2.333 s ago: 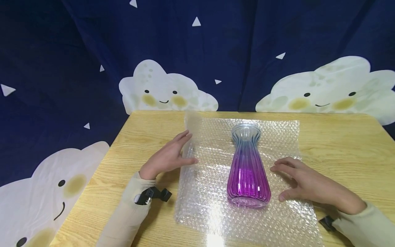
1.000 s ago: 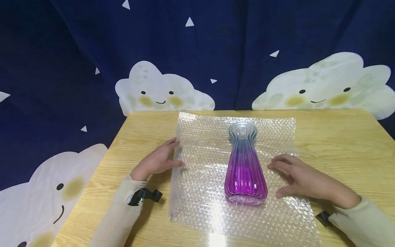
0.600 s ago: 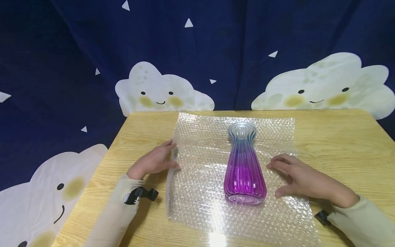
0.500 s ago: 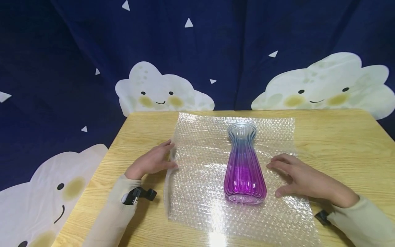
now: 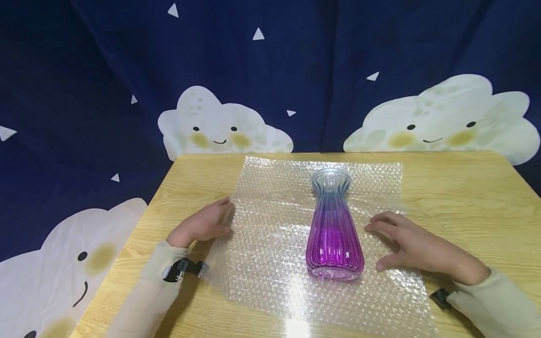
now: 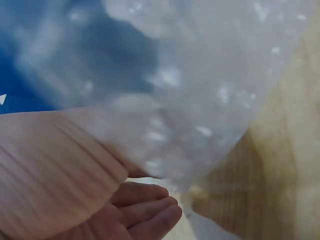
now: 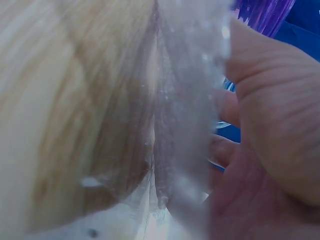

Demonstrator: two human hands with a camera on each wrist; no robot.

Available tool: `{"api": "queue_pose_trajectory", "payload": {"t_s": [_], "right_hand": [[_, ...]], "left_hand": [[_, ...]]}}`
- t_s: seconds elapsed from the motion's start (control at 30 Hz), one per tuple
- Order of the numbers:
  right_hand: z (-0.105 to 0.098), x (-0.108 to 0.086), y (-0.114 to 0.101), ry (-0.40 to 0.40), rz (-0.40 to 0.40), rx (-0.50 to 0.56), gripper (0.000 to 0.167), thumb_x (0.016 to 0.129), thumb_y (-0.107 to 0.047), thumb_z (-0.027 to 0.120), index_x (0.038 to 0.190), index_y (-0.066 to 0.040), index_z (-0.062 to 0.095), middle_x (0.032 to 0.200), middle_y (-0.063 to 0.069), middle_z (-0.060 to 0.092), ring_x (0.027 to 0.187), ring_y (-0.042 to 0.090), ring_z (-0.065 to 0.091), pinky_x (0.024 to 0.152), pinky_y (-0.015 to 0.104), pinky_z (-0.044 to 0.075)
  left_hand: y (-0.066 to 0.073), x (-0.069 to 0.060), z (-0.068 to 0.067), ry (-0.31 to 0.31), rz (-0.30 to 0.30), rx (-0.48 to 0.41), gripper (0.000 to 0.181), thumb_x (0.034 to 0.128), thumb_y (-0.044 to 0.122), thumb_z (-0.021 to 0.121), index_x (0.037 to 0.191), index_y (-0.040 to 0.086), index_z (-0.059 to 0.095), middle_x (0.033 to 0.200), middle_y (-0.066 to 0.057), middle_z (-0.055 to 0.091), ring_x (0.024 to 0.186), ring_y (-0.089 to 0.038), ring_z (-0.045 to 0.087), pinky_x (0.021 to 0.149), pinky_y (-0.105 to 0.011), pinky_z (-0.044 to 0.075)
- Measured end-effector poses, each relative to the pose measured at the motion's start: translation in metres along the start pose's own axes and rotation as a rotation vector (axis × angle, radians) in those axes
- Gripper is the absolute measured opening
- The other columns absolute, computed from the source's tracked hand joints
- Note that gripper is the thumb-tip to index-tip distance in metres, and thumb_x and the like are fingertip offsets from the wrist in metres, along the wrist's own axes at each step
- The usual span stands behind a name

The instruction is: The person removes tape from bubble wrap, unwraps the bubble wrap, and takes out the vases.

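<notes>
A ribbed glass vase [image 5: 335, 230], blue fading to purple, lies on its side in the head view with its mouth toward the back. Beneath it spreads a sheet of clear bubble wrap [image 5: 270, 253]. My left hand [image 5: 202, 224] grips the sheet's left edge between thumb and fingers; a raised, blurred part of the sheet hangs over the left wrist camera and hides the fingertips there. To the vase's right, my right hand [image 5: 418, 246] hovers with spread, bent fingers, apart from the glass. The right wrist view shows bubble wrap [image 7: 185, 110] close before that palm.
A light wooden table [image 5: 473, 197] carries everything. Behind it hangs a dark blue cloth [image 5: 253, 61] with printed clouds and triangles. Small black wrist cameras are strapped over both pale sleeves [image 5: 145, 291].
My left hand has moved left and slightly nearer, with the sheet's left edge; its lower left corner now flares outward over the wrist camera. The right hand and vase stay nearly in place.
</notes>
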State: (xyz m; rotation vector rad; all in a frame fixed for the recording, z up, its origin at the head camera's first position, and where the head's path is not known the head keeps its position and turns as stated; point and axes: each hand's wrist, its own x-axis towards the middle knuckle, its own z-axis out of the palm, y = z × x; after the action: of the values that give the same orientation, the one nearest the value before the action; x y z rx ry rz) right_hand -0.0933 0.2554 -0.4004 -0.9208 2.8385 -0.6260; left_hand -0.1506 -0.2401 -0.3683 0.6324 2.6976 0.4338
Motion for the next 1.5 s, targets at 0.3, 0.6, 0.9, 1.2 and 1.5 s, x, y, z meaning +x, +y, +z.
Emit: {"api": "queue_pose_trajectory", "payload": {"t_s": [0.3,0.6,0.9,1.2,1.5], "right_hand": [[-0.003,0.001,0.0,-0.026,0.019,0.025,0.087,0.069,-0.075,0.074,0.134,-0.017,0.066,0.139,0.014,0.058,0.127,0.04,0.057,0.1,0.064,0.054],[-0.002,0.0,0.0,-0.028,0.023,0.022,0.087,0.069,-0.075,0.074,0.135,-0.018,0.066,0.139,0.014,0.058,0.127,0.039,0.057,0.1,0.062,0.054],[-0.001,0.0,0.0,-0.024,0.014,0.01,0.087,0.07,-0.076,0.073,0.134,-0.018,0.066,0.138,0.012,0.059,0.127,0.037,0.057,0.101,0.061,0.054],[-0.001,0.0,-0.001,-0.011,-0.001,0.001,0.086,0.07,-0.074,0.074,0.134,-0.017,0.067,0.137,0.011,0.06,0.125,0.036,0.058,0.1,0.06,0.055],[-0.003,0.0,-0.001,-0.03,0.023,0.027,0.089,0.068,-0.076,0.073,0.134,-0.017,0.067,0.138,0.014,0.059,0.127,0.04,0.057,0.1,0.064,0.053]], "left_hand": [[-0.004,-0.008,0.003,-0.035,-0.021,0.008,0.072,0.0911,0.014,0.076,0.151,-0.008,0.043,0.163,-0.036,0.03,0.146,-0.053,0.041,0.118,-0.059,0.042],[-0.004,-0.013,0.008,-0.005,0.03,0.016,0.073,0.0906,0.011,0.076,0.152,-0.009,0.043,0.167,-0.028,0.029,0.152,-0.05,0.034,0.121,-0.058,0.039],[-0.007,-0.019,0.013,0.034,0.187,0.058,0.063,0.089,0.0,0.071,0.148,-0.007,0.05,0.157,-0.029,0.046,0.146,-0.049,0.045,0.117,-0.056,0.044],[-0.005,-0.022,0.01,-0.005,0.211,0.09,0.061,0.0887,-0.001,0.072,0.146,-0.008,0.052,0.155,-0.028,0.05,0.141,-0.047,0.051,0.117,-0.055,0.044],[-0.005,-0.019,0.007,-0.07,0.21,0.075,0.073,0.0789,-0.003,0.073,0.148,-0.007,0.049,0.158,-0.03,0.044,0.124,-0.039,0.064,0.104,-0.046,0.055]]}}
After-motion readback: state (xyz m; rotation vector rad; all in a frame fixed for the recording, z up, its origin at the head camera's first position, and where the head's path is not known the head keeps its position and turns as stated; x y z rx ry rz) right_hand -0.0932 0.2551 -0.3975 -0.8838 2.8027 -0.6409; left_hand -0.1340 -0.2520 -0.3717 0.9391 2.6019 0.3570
